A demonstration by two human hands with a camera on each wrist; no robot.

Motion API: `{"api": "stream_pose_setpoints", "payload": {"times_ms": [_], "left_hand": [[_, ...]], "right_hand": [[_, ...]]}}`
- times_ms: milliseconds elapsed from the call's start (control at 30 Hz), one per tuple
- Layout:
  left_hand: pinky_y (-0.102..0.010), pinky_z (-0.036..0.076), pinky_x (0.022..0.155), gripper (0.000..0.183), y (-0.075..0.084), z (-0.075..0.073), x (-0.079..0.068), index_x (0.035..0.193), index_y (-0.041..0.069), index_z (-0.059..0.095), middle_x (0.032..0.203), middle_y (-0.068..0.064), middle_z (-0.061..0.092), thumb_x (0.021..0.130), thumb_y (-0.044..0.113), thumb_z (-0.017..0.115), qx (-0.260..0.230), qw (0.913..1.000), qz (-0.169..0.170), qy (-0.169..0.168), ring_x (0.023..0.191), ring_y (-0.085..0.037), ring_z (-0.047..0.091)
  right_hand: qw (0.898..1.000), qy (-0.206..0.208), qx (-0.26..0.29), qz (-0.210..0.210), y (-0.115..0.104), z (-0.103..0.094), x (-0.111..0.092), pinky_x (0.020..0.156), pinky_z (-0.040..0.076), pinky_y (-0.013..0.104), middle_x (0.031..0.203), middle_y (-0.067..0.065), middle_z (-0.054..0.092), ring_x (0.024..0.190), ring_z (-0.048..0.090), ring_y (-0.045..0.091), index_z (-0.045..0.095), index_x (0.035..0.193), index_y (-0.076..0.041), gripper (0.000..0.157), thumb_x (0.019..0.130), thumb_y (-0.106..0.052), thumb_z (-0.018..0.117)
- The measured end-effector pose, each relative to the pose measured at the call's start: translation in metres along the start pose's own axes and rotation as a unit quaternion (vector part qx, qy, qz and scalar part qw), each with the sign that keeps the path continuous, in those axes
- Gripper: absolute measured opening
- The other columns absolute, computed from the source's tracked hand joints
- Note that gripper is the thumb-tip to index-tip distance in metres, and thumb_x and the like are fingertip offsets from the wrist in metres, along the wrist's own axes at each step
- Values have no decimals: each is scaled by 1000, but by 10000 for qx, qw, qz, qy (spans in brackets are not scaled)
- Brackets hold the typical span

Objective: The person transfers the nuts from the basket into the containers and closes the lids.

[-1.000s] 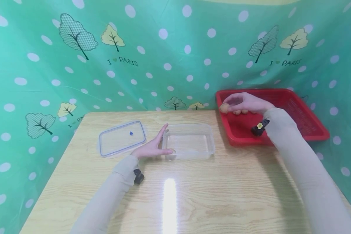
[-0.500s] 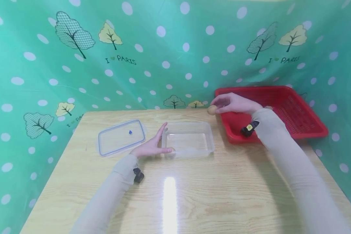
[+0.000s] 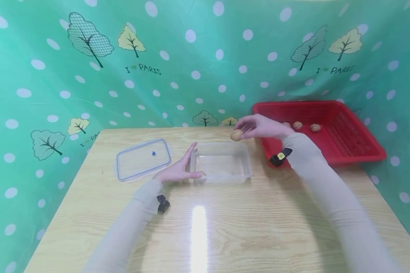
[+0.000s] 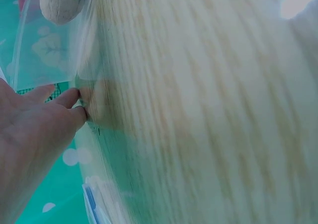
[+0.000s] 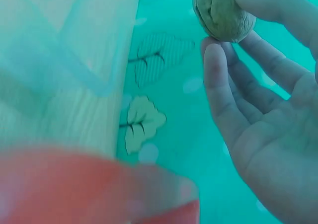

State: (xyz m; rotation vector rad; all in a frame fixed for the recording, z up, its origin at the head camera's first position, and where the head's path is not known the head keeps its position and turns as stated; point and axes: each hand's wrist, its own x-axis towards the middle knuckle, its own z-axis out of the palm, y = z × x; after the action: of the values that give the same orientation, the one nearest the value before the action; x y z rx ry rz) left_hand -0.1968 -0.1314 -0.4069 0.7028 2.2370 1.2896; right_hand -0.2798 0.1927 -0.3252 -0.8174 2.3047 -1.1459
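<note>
My right hand [image 3: 259, 127] pinches a walnut [image 3: 236, 135] between thumb and fingertips, up above the back right corner of a clear plastic container [image 3: 222, 178]. In the right wrist view the wrinkled shell of that walnut [image 5: 223, 13] shows plainly. My left hand [image 3: 175, 171] touches the container's left end with spread, fairly straight fingers, its thumb along the front corner. Another walnut [image 3: 201, 177] lies inside the container at the front left, partly covered by the thumb. Through the wall, the left wrist view shows this walnut [image 4: 62, 3] too.
A red plastic basket [image 3: 362, 157] stands at the right with several walnuts [image 3: 315, 127] in it. Left of the container lies its clear lid [image 3: 143, 161] with a blue seal. A green dotted cloth [image 3: 191, 57] hangs behind the wooden table [image 3: 253, 227].
My right hand has carried the walnut leftward, from the red basket's left rim to the container's back right corner. More walnuts in the basket show now. The left hand stays put.
</note>
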Motion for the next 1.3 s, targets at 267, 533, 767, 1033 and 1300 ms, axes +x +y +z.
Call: {"api": "stream_pose_setpoints", "payload": {"times_ms": [267, 533, 767, 1033, 1300], "left_hand": [[-52, 11, 101, 107, -2, 0, 0, 140, 29, -17, 148, -10, -7, 77, 26, 70, -33, 10000, -54, 24, 131, -33, 1], [-51, 9, 102, 107, -3, 2, 1, 140, 30, -17, 148, -11, -7, 77, 25, 70, -155, 9999, -56, -8, 132, -30, -2], [-50, 10, 103, 107, -1, 1, 0, 140, 29, -17, 148, -10, -8, 78, 25, 70, -72, 10000, -60, 10, 132, -30, -1], [-51, 9, 102, 107, -1, -1, 0, 140, 29, -17, 147, -12, -8, 78, 24, 70, -154, 9999, -62, 15, 132, -30, -2], [-53, 9, 101, 107, -4, 0, 1, 139, 32, -17, 147, -15, -7, 77, 25, 70, -262, 9997, -32, -19, 131, -32, -1]], "right_hand": [[9991, -125, 282, -284, -3, 23, 9, 82, 46, 34, 108, 9, 55, 98, 54, 24, 57, 113, -4, 38, 78, -12, 69], [9983, -144, 454, -346, -2, 39, 15, 82, 46, 34, 106, 10, 58, 97, 55, 24, 57, 110, -3, 36, 77, -11, 69], [9975, -98, 643, -282, -1, 54, 17, 85, 45, 34, 110, 9, 56, 99, 54, 24, 55, 113, -3, 37, 78, -10, 68], [9953, -95, 890, -360, -22, 73, 15, 85, 45, 34, 110, 21, 53, 100, 52, 33, 52, 112, 9, 35, 78, 3, 62], [9949, -119, 917, -405, 7, 89, 32, 84, 45, 34, 111, 11, 56, 101, 54, 26, 55, 113, -1, 38, 78, -5, 67]]}}
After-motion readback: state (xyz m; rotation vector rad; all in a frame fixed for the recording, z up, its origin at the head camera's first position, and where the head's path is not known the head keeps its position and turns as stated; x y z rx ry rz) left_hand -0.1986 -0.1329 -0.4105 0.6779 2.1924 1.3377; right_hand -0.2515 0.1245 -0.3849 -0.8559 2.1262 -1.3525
